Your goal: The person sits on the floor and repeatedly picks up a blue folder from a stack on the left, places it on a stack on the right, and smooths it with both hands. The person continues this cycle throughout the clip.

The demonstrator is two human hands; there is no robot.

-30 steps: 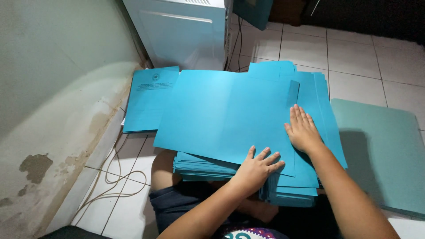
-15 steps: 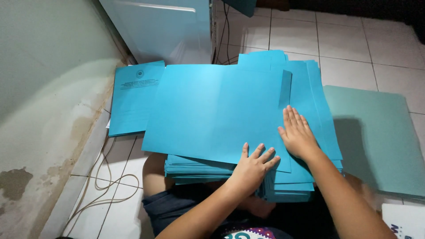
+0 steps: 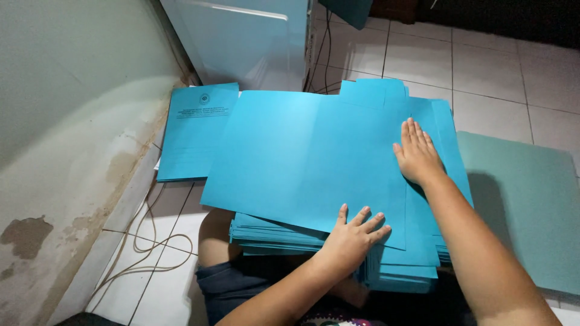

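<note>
I see left hand (image 3: 353, 235) flat, fingers splayed, lower centre on large bright-blue paper folder sheet (image 3: 308, 157); right hand (image 3: 417, 154) flat, fingers together, holding nothing.

Matt blue card folders (image 3: 302, 157), smooth.

Both forearms are bare, with no sleeves, watch or rings showing on the left hand (image 3: 353, 235) or right hand (image 3: 417, 156); dark blue shorts cover the lap, above a patterned, multicoloured hem
</note>
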